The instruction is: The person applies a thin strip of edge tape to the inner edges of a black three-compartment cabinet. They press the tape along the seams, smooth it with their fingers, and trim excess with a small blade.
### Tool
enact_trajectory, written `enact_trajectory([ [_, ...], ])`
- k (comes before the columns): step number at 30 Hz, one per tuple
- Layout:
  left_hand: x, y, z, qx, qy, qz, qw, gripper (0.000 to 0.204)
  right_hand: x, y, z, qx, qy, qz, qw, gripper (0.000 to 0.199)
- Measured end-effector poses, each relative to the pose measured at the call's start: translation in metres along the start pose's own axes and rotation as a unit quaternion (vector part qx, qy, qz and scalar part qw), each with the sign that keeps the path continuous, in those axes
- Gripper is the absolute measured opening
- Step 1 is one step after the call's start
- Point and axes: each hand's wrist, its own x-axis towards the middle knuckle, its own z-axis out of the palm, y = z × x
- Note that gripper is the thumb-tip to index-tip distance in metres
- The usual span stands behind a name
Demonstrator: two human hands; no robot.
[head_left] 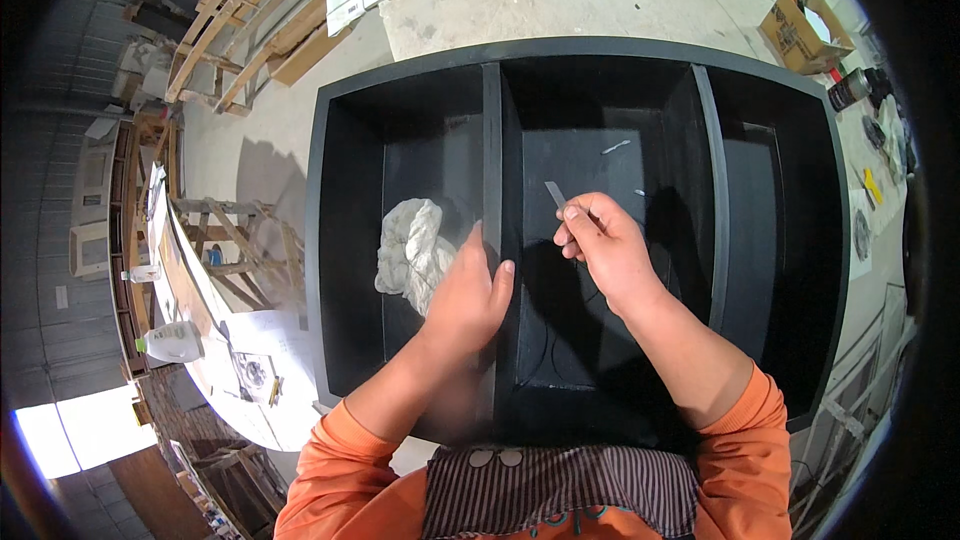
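Observation:
In front of me lies a black cabinet carcass [580, 47] with two dividers making three compartments. My right hand [608, 240] pinches a thin flat metal blade [553, 193] between thumb and fingers, held over the middle compartment with its free end pointing up and left. My left hand [468, 290] is open, thumb apart from the fingers, beside the left divider [492, 150]; whether it touches the wood I cannot tell. Partly behind that hand, a crumpled whitish cloth [408, 245] rests in the left compartment.
Small pale scraps [616, 147] lie in the middle compartment. To the right are an open cardboard box [800, 35], a dark can [848, 90] and a yellow-handled tool [873, 186]. A white bottle [172, 342] stands on a table at left, and wooden frames [250, 10] lean farther back.

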Motion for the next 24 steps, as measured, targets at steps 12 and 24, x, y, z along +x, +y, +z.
enact_trajectory([
  [12,0.100,0.008,-0.010,0.012,0.048,-0.004,0.999,0.052,0.000,-0.005,0.001,0.030,0.006,0.024,0.999,0.015],
  [24,0.189,-0.018,-0.003,-0.191,0.043,-0.092,0.976,0.065,0.001,-0.006,0.001,0.027,-0.004,0.060,0.998,0.016],
])
